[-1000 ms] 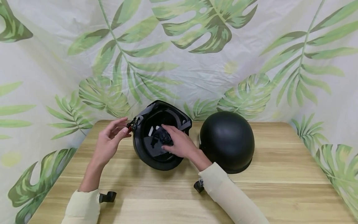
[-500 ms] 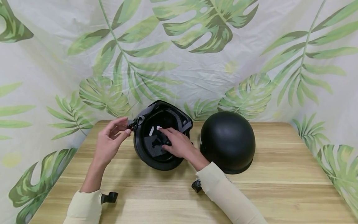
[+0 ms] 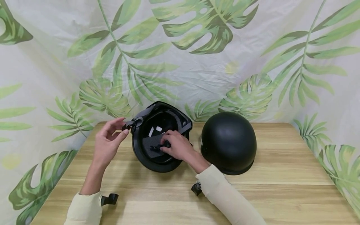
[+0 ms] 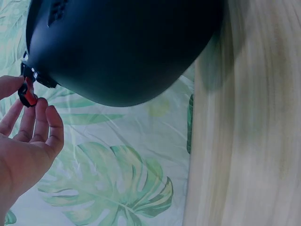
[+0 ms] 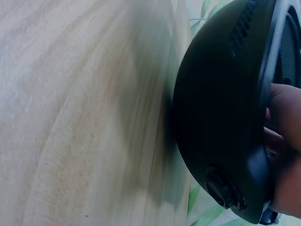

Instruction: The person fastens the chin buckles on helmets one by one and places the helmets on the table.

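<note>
A black helmet (image 3: 157,168) lies with its hollow side up on the wooden table. In the head view my left hand (image 3: 107,140) is at its left rim, pinching a black and red buckle (image 4: 28,92) on the end of the grey chin strap (image 3: 138,121). My right hand (image 3: 178,145) reaches over the right rim into the helmet, its thumb and curled fingers around a small black fitting (image 3: 156,147) above the mesh lining. Exactly what kind of fitting this is, I cannot tell. The right wrist view shows the shell's outside, with that hand mostly hidden past the rim.
A second black helmet (image 3: 229,142) stands dome up just to the right, close to my right forearm. Small black camera mounts (image 3: 109,199) stick out from both cuffs. A leaf-print cloth (image 3: 180,62) hangs behind the table (image 3: 281,187).
My right hand has drawn slightly lower inside the helmet, its fingers curling and the black fitting moving down with them. My left hand has shifted slightly left with the buckle.
</note>
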`<state>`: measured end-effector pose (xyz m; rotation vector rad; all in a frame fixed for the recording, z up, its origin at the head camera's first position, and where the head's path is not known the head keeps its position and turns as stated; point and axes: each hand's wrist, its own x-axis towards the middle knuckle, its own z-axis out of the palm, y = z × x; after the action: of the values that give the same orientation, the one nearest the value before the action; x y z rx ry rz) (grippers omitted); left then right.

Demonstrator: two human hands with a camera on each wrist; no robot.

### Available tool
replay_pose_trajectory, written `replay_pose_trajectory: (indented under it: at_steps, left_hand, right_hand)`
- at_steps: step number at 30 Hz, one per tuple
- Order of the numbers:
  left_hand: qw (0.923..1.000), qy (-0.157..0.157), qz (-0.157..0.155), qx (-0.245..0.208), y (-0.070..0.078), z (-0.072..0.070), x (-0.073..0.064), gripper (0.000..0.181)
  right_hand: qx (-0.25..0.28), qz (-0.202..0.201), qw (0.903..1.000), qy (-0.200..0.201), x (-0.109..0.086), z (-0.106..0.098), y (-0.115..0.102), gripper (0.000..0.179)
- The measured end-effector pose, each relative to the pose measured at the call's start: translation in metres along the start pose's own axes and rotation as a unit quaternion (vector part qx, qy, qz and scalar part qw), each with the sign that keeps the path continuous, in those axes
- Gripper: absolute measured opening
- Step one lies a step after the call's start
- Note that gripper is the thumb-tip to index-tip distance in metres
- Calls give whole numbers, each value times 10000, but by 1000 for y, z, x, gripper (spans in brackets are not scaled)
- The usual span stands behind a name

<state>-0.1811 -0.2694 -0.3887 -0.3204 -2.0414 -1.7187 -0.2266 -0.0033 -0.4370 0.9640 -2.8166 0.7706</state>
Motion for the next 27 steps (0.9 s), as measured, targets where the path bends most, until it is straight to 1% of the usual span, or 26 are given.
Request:
replay_pose_trajectory:
  at_steps: [3, 7, 9, 11, 15, 20, 23, 27]
  left_hand:
    - [9992, 282, 80, -259, 5, 2, 1, 43]
    - [9974, 469, 308, -457, 9, 4, 2, 43]
    - [9965, 501, 426, -525, 11, 6, 3, 42]
    - [9954, 506, 564, -587, 13, 8, 4, 42]
    - [9913, 462, 904, -833, 17, 12, 5, 42]
    - [9842, 473, 1261, -1147, 23, 17, 8, 44]
    - [9795, 539, 1353, -1394, 28, 22, 11, 44]
    - [9724, 608, 1371, -1786, 35, 32, 14, 45]
  right_hand:
    - [310, -30, 9994, 129, -3, -3, -1, 18]
    - [859, 18, 9958, 319, -8, -9, 0, 19]
    - [1076, 19, 9934, 405, -10, -11, 1, 21]
    - [1176, -3, 9919, 473, -12, -13, 3, 25]
    - [1175, -85, 9916, 528, -17, -14, 7, 33]
    - [1274, -82, 9905, 503, -23, -14, 11, 29]
    - [1440, 11, 9884, 486, -26, -16, 12, 26]
    - [1657, 113, 9848, 511, -30, -19, 11, 23]
